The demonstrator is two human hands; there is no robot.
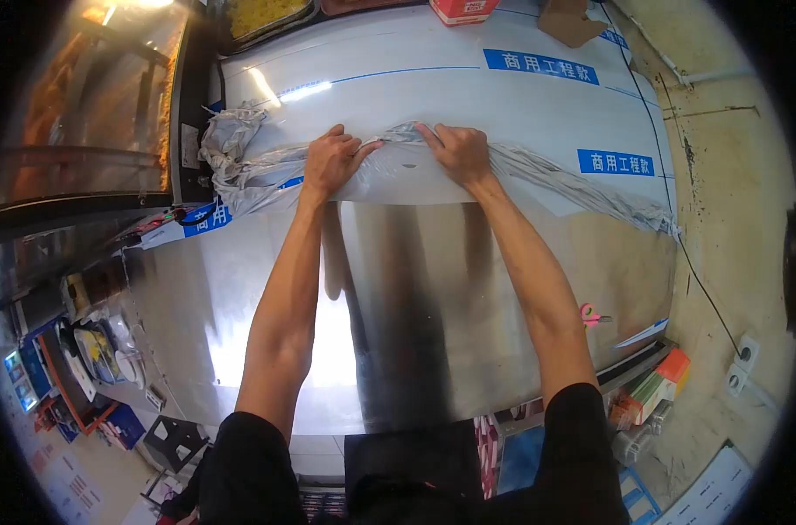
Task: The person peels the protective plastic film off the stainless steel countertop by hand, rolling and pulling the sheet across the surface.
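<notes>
A pale protective film (547, 171) lies bunched into a long crumpled roll across the metal counter (520, 324). My left hand (332, 162) grips the roll left of the middle, fingers curled over it. A short way to the right, my right hand (459, 156) clutches the same roll, its thumb pointing inward. Between the hands the film is gathered and creased. Beyond the roll the surface is still covered in flat film with blue printed labels; on my side bare shiny metal shows. A loose wad of film is heaped at the left end.
A lit glass display cabinet (83, 114) stands at the left. Trays of food (262, 17) and a red box (464, 9) sit along the far edge. Pink-handled scissors (593, 316) lie near the right end. A black cable (647, 101) runs down beside the wall.
</notes>
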